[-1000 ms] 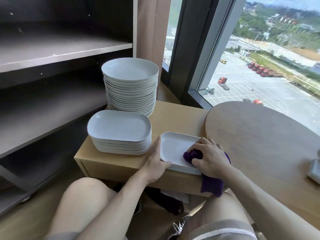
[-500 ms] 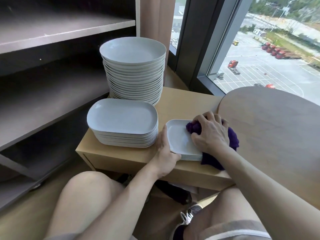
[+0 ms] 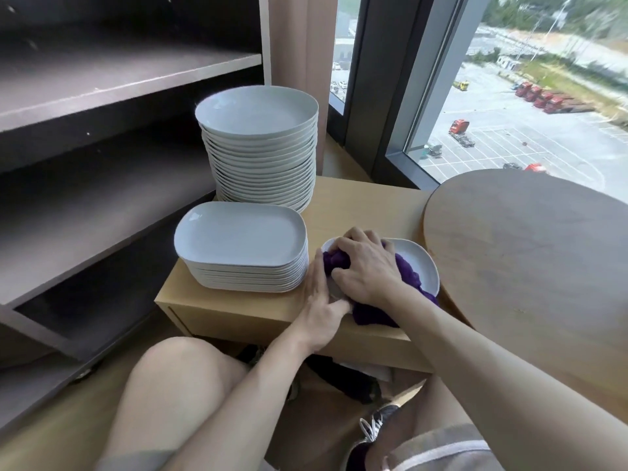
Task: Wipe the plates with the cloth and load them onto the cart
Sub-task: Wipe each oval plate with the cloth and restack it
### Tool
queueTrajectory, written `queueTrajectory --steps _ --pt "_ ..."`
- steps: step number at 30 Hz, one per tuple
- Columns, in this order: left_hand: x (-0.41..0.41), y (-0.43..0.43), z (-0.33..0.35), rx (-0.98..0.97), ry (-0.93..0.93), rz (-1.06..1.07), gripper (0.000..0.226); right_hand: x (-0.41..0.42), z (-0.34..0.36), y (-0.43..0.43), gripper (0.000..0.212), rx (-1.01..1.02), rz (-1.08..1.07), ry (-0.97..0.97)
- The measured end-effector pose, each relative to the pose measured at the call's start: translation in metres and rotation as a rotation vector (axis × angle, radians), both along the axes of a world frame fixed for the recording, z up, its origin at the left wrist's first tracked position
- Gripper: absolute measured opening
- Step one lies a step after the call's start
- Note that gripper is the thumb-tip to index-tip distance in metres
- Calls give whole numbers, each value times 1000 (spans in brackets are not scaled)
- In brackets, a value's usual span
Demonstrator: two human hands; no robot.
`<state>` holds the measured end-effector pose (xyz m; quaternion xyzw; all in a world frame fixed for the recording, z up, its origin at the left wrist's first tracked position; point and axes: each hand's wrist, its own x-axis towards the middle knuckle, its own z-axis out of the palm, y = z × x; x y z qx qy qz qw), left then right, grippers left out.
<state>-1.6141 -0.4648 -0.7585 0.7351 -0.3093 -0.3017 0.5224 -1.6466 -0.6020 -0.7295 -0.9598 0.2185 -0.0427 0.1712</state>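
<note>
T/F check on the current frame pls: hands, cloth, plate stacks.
1. The right hand presses the purple cloth onto the small plate. True.
2. The left hand rests on the round stack. False: it touches the small plate's near edge.
3. The round stack is taller than the oblong stack. True.
4. Plates sit on the dark shelves. False: both stacks stand on the wooden cabinet; no plates show on the shelves.

I note the right hand (image 3: 365, 270) and cloth (image 3: 409, 277) cover most of the small plate (image 3: 426, 266) (near rim hidden). The round table (image 3: 526, 249) is cut off at the right edge.
</note>
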Motion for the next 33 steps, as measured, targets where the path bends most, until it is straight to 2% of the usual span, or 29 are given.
queueTrajectory --steps 5,12,19,24,29,33 --pt "-5 3 0 56 -11 -14 96 -28 7 1 35 73 96 36" --pt "-8 1 1 49 -11 4 96 -66 13 -15 38 47 75 93" --pt "-2 -1 -6 21 4 -13 97 -72 11 -45 30 -9 -132 107" --pt "-2 -4 -11 -10 19 12 95 -48 0 -41 33 -63 -274 39" --pt "7 -10 -13 6 62 -38 99 -22 -6 -30 39 -118 -225 18" --pt "8 -11 -13 -70 41 -22 90 -8 -5 -10 49 -80 -118 6"
